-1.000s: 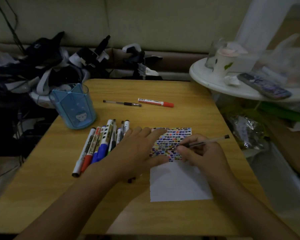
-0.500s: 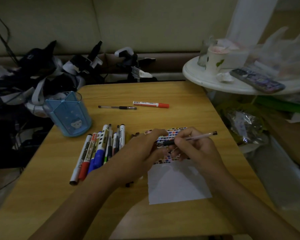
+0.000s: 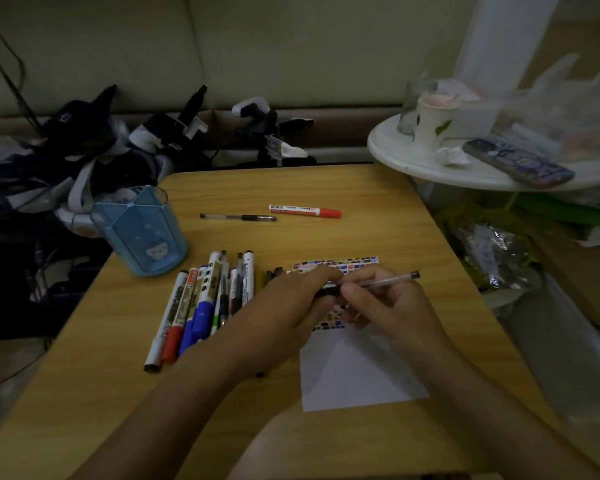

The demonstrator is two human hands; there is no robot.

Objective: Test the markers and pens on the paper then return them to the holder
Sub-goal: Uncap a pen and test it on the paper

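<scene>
Above the paper (image 3: pixel 361 372), the right hand (image 3: pixel 388 306) pinches a light, stiff, slippery clear pen (image 3: pixel 381 281) mid-barrel while the left hand (image 3: pixel 291 310) apparently pinches its dark cap end.

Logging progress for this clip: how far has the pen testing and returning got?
Testing is well along: colour swatches fill the upper paper. Now, both the left hand and right hand hold a clear pen, seemingly capping it. Returning hasn't visibly begun: the blue holder looks empty, with the pens on the table.
</scene>
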